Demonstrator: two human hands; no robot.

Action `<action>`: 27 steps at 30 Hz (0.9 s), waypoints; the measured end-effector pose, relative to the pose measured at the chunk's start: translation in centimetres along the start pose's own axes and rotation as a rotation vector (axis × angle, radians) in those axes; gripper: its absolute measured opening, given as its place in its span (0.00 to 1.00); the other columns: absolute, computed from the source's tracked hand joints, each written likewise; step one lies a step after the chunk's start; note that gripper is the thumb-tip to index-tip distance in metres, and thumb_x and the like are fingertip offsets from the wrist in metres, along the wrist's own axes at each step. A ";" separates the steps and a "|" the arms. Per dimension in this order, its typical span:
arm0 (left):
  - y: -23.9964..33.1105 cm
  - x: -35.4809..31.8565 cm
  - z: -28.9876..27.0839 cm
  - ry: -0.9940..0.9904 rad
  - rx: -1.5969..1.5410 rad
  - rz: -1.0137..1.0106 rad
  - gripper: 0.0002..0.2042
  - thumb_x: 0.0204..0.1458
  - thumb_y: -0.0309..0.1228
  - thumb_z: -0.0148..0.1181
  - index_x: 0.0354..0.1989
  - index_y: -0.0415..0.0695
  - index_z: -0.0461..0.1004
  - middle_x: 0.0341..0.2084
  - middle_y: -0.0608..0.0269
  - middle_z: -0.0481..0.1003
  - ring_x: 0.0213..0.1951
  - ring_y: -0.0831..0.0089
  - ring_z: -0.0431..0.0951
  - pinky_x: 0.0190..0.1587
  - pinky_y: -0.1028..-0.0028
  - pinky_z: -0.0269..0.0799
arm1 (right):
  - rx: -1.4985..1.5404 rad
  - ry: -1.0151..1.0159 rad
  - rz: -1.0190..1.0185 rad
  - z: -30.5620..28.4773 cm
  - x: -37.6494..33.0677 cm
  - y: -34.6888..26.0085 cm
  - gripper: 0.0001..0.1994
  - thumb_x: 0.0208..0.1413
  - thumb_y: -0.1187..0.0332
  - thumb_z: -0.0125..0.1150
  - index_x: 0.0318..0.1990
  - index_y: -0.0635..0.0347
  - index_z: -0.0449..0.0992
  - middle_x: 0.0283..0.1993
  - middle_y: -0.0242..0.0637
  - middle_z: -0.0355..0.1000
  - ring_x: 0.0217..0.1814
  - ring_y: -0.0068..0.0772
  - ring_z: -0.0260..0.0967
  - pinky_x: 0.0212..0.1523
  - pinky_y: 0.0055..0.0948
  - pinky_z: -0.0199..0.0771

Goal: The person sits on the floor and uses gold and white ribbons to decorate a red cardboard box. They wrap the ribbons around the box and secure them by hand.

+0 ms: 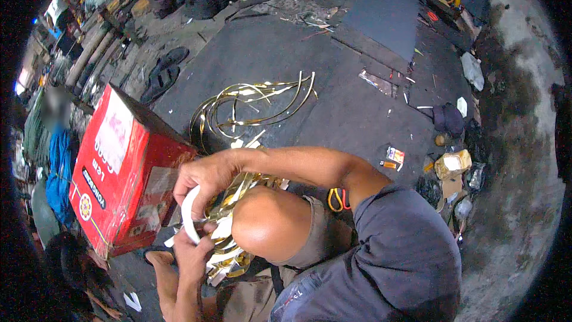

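A curved white strip (189,214) bows between my two hands, close to my bent knee. My right hand (208,179) has its fingers closed around the upper end of this strip. Lower down, my left hand (193,253) pinches the other end between thumb and fingers. Beneath and beside my hands lies a heap of gold and white strips (229,262), partly hidden by my knee. Just left of my hands stands a red cardboard box (101,185), tilted in view. Long shiny gold strips (256,120) lie in loops on the dark floor mat beyond my right forearm.
Scissors with red and yellow handles (339,200) lie by my right upper arm. Further right are a small pack (394,155) and a yellowish block (453,164). A black sandal (165,74) rests behind the box. Blue cloth (59,173) hangs at far left.
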State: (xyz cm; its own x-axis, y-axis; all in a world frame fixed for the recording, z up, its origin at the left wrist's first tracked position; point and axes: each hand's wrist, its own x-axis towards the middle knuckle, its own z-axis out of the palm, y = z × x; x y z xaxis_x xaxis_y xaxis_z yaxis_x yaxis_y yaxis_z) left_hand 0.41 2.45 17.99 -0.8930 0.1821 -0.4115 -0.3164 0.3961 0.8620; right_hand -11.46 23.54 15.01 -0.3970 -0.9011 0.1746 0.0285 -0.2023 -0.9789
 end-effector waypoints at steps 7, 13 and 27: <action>-1.1 -7.3 -21.5 0.169 0.056 0.101 0.11 0.56 0.24 0.68 0.43 0.39 0.72 0.38 0.61 0.77 0.37 0.73 0.77 0.41 0.70 0.76 | -0.570 0.062 -0.164 -3.1 3.3 -7.8 0.13 0.59 0.62 0.68 0.37 0.67 0.83 0.31 0.37 0.80 0.33 0.24 0.73 0.36 0.31 0.74; 4.0 -4.0 -25.0 0.537 0.370 0.268 0.09 0.45 0.29 0.64 0.19 0.40 0.73 0.17 0.70 0.70 0.23 0.82 0.67 0.27 0.76 0.62 | -0.803 0.169 0.115 -7.6 6.1 -13.5 0.15 0.59 0.60 0.66 0.39 0.67 0.82 0.33 0.37 0.80 0.35 0.27 0.74 0.37 0.32 0.75; 8.8 16.0 -9.8 0.566 0.171 0.708 0.13 0.53 0.26 0.65 0.47 0.36 0.79 0.38 0.50 0.80 0.37 0.65 0.81 0.43 0.65 0.77 | -1.407 0.656 0.040 -8.5 11.9 -10.1 0.16 0.48 0.60 0.75 0.42 0.56 0.83 0.36 0.40 0.82 0.37 0.43 0.81 0.39 0.38 0.78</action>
State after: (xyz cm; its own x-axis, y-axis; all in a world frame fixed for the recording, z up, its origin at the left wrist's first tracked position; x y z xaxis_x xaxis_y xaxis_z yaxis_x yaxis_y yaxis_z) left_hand -19.74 0.04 21.86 -0.8978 -0.0168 0.4401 0.3748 0.4957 0.7835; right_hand -24.30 18.14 26.03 -0.7454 -0.5013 0.4394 -0.6566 0.6662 -0.3537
